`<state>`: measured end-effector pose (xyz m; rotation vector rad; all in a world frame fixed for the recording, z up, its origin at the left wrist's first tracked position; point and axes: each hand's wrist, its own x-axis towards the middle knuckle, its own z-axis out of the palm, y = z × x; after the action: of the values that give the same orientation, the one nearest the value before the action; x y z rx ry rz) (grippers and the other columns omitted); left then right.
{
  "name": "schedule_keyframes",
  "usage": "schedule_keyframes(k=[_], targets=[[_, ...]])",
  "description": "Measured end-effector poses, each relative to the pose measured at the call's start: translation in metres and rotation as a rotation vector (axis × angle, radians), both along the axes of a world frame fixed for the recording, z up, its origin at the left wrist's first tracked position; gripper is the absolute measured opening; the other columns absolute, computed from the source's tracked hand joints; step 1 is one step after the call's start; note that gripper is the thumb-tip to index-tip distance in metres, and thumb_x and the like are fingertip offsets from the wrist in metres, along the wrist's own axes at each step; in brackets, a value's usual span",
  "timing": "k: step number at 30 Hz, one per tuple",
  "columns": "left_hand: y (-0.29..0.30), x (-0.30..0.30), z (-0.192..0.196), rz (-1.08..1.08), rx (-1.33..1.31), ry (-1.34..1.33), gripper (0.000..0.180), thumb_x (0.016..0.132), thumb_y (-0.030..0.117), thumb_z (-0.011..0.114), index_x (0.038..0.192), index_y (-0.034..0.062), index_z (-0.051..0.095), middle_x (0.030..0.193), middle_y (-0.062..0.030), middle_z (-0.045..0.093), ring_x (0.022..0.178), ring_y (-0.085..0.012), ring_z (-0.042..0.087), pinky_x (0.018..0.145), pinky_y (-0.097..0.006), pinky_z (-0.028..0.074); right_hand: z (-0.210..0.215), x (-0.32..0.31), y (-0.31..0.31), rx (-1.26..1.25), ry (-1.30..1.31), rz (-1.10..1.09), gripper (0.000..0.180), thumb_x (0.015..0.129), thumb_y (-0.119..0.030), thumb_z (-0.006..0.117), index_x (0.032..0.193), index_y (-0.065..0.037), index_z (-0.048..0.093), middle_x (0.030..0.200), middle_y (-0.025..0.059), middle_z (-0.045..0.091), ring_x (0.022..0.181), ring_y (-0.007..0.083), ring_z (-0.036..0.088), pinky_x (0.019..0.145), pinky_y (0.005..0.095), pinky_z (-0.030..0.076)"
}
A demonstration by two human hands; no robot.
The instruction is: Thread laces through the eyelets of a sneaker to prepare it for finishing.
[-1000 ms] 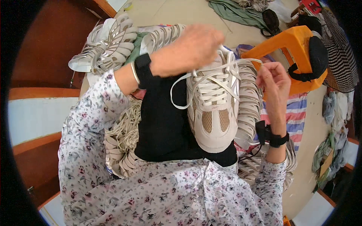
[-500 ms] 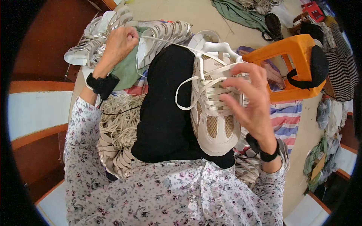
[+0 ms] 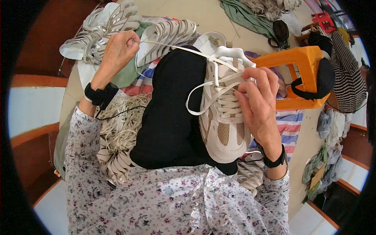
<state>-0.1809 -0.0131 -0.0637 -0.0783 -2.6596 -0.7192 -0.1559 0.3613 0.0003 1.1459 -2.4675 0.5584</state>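
A white and beige sneaker upper point(image 3: 224, 139) lies toe toward me on a black cushion point(image 3: 168, 117) over my lap. Its pale lace crosses the tongue in several rows, and one loop hangs off the left side. Far left of the shoe, my left hand point(image 3: 119, 51) is closed in a pinch on the shoelace point(image 3: 176, 47), which runs taut from the upper eyelets. My right hand point(image 3: 259, 103) grips the shoe's right eyelet edge with bent fingers; what lies under the fingertips is partly hidden.
Loose laces point(image 3: 123, 121) are heaped left of the cushion. Nested shoe uppers point(image 3: 168, 35) lie beyond my left hand, over green cloth. An orange plastic stool point(image 3: 309, 74) lies on its side at the right, near a striped sheet point(image 3: 288, 125). Bags and cloths line the far right.
My right hand has closed from spread fingers onto the shoe's right edge. My left hand has shifted slightly left and toward me, with the lace still stretched.
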Motion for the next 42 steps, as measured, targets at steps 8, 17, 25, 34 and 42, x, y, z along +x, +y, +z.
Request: schedule_keyframes(k=[8,17,25,34,42], targets=[[-0.035,0.012,-0.015,0.039,0.014,0.006,0.015,0.081,0.013,0.059,0.088,0.0006,0.062,0.062,-0.0077,0.044,0.058,-0.0160,0.044,0.056,-0.031,0.038,0.016,-0.013,0.018,-0.068,-0.302,0.006,0.017,0.078,-0.007,0.073,0.084,-0.003,0.057,0.115,0.0110,0.052,0.111,0.0328,0.045,0.096,0.0423,0.036],[-0.089,0.023,-0.008,0.202,-0.083,-0.017,0.018,0.080,0.015,0.061,0.089,0.0012,0.065,0.062,-0.0111,0.050,0.057,-0.0208,0.050,0.057,-0.035,0.042,0.012,-0.032,0.021,-0.457,-0.721,-0.103,0.028,0.084,-0.018,0.076,0.069,-0.002,0.058,0.110,0.0063,0.053,0.105,0.0185,0.050,0.092,0.0309,0.038],[-0.118,0.014,-0.009,0.209,-0.164,-0.009,0.017,0.081,0.015,0.059,0.089,0.0000,0.064,0.063,-0.0151,0.052,0.058,-0.0268,0.053,0.058,-0.037,0.043,0.003,-0.041,0.020,-0.450,-0.655,-0.066,0.026,0.084,-0.016,0.076,0.070,-0.001,0.060,0.109,0.0066,0.053,0.100,0.0166,0.051,0.087,0.0293,0.041],[-0.017,0.012,0.027,-0.029,0.252,-0.096,0.017,0.088,0.017,0.065,0.097,0.0031,0.067,0.072,-0.0060,0.064,0.067,-0.0107,0.057,0.060,-0.029,0.045,0.003,-0.046,0.024,-0.537,-0.725,-0.110,0.015,0.085,-0.015,0.074,0.092,-0.005,0.066,0.113,0.0081,0.055,0.110,0.0209,0.053,0.090,0.0319,0.042],[0.176,0.048,0.050,-0.420,0.196,0.047,0.021,0.077,0.011,0.074,0.091,0.0031,0.061,0.083,-0.0119,0.055,0.074,-0.0297,0.060,0.063,-0.037,0.048,-0.003,-0.054,0.023,-0.308,-0.500,-0.017,0.012,0.083,-0.010,0.070,0.092,-0.004,0.063,0.109,0.0088,0.057,0.107,0.0226,0.054,0.091,0.0329,0.042]])
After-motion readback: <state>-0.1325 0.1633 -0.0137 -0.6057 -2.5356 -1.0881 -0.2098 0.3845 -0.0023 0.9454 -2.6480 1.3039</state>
